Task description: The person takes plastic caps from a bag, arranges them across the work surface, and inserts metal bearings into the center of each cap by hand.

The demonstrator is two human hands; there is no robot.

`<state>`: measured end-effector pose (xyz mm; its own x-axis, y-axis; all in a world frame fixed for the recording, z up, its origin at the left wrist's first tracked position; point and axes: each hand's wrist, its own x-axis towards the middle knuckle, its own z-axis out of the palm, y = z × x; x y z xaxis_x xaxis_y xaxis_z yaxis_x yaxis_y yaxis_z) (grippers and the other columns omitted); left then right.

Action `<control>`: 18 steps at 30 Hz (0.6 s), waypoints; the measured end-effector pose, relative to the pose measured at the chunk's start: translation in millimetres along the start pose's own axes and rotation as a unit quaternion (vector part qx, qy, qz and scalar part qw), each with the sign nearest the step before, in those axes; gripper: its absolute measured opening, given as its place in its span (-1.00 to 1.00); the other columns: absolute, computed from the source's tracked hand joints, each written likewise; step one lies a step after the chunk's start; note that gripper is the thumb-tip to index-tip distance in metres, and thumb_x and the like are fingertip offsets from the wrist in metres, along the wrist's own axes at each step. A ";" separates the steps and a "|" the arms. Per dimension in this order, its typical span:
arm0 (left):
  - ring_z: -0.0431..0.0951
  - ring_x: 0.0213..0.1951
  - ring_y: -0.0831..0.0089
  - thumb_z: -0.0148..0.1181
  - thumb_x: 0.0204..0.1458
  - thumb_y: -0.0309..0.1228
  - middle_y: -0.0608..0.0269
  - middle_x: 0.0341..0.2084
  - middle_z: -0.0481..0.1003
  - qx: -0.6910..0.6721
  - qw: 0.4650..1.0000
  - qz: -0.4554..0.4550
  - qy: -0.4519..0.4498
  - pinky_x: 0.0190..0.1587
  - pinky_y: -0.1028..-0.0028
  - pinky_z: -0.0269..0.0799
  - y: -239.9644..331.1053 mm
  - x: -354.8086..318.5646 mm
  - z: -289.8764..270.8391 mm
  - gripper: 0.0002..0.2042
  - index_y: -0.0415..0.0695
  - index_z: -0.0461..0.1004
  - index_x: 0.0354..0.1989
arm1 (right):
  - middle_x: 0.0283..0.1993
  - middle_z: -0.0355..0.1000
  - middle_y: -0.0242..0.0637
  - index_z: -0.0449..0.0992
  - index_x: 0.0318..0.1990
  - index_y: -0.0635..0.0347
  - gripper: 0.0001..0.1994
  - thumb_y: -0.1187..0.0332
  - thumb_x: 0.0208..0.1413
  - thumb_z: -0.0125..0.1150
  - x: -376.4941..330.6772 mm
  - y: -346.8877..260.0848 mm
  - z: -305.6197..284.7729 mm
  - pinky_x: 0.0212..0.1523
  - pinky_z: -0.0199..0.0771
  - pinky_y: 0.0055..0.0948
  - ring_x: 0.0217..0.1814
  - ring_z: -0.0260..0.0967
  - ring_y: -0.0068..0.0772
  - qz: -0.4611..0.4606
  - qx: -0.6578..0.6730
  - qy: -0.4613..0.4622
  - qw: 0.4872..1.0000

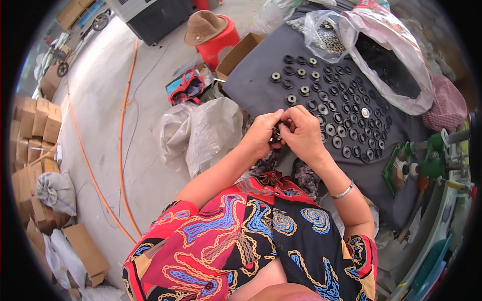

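Note:
My left hand [262,134] and my right hand [305,134] meet at the near edge of a grey cloth-covered table [261,65]. Both are closed, with fingertips together around small dark parts [275,134]; the fingers hide most of their shape. On the cloth beyond and to the right lie many black rings [346,98], several with silvery metal centres [291,100]. One paler, whitish disc [365,113] sits among them. Behind the rings are a clear plastic bag of small metal pieces [329,42] and a white sack [409,95], its mouth open over a dark inside.
A green metal clamp-like tool [431,155] stands at the table's right. Left of my arms lie crumpled whitish plastic sacks [201,133]. A red stool [218,45] carries a brown hat [205,27]. Orange hose [122,125] crosses the floor; cardboard boxes [40,118] are stacked far left.

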<state>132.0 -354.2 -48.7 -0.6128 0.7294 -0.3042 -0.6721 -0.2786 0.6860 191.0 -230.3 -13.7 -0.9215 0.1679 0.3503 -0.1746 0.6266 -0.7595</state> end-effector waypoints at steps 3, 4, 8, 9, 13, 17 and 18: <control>0.38 -0.69 0.51 0.04 0.19 -0.15 0.33 -0.64 0.39 0.003 0.998 0.010 0.067 -0.77 0.59 0.06 -0.6 1.5 5.8 -0.73 -0.07 0.42 -0.43 | -0.40 0.40 -0.18 0.47 -0.35 0.29 -0.87 0.53 -0.11 0.24 9.1 4.2 -13.8 -0.43 0.44 -0.37 -0.44 0.43 -0.21 0.027 0.063 -0.070 0.995; 0.40 -0.68 0.45 0.04 0.20 -0.14 0.27 -0.64 0.39 -0.029 0.998 0.002 0.055 -0.77 0.60 0.07 -0.4 2.3 1.5 -0.68 -0.13 0.41 -0.46 | -0.31 0.44 -0.17 0.49 -0.29 0.29 -0.85 0.54 -0.08 0.21 18.2 9.9 -20.4 -0.32 0.45 -0.34 -0.31 0.45 -0.18 -0.045 -0.005 -0.033 0.998; 0.41 -0.67 0.42 0.01 0.22 -0.17 0.20 -0.62 0.38 -0.036 0.999 0.006 0.035 -0.77 0.60 0.08 2.7 4.4 -4.5 -0.65 -0.22 0.38 -0.46 | 0.10 0.41 -0.14 0.44 0.00 0.29 -0.68 0.49 0.07 -0.03 45.4 47.6 -39.5 0.25 0.18 -0.13 0.24 0.26 -0.13 -0.137 -0.366 -0.035 0.920; 0.41 -0.67 0.42 0.01 0.22 -0.17 0.20 -0.62 0.38 -0.038 0.999 0.005 0.034 -0.77 0.60 0.08 3.8 5.8 -5.1 -0.65 -0.22 0.38 -0.46 | 0.10 0.41 -0.14 0.44 0.00 0.29 -0.68 0.49 0.07 -0.03 44.7 56.7 -39.0 0.25 0.18 -0.13 0.24 0.26 -0.13 -0.136 -0.367 -0.036 0.919; 0.42 -0.67 0.45 0.01 0.22 -0.19 0.22 -0.63 0.39 -0.038 0.998 0.000 0.052 -0.77 0.60 0.09 5.5 4.9 -8.5 -0.67 -0.21 0.40 -0.46 | 0.22 0.28 0.01 0.30 0.12 0.39 -0.58 0.35 0.14 0.00 35.9 73.6 -28.9 0.35 0.01 -0.06 0.33 0.16 -0.11 -0.105 -0.459 -0.144 0.870; 0.43 -0.67 0.47 0.00 0.22 -0.20 0.24 -0.64 0.40 -0.050 0.997 0.010 0.051 -0.76 0.61 0.11 5.4 7.4 -13.3 -0.68 -0.20 0.41 -0.45 | 0.21 0.27 0.10 0.29 0.12 0.42 -0.52 0.17 0.21 0.00 34.3 71.1 -25.0 0.38 -0.09 -0.02 0.33 0.14 -0.02 -0.081 -0.423 -0.138 0.892; 0.42 -0.64 0.42 0.00 0.22 -0.19 0.20 -0.61 0.39 -0.046 0.997 0.008 0.054 -0.76 0.60 0.10 4.7 9.4 -15.9 -0.67 -0.23 0.41 -0.43 | 0.21 0.27 0.10 0.29 0.12 0.43 -0.52 0.18 0.21 -0.01 33.7 72.3 -25.0 0.38 -0.12 0.00 0.34 0.12 -0.02 -0.079 -0.409 -0.130 0.900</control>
<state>116.5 -358.6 -58.8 -0.6614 0.6540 -0.3672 -0.6946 -0.3494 0.6289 156.0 -160.3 -43.1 -0.9763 -0.0899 0.1969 -0.0949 0.9954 -0.0161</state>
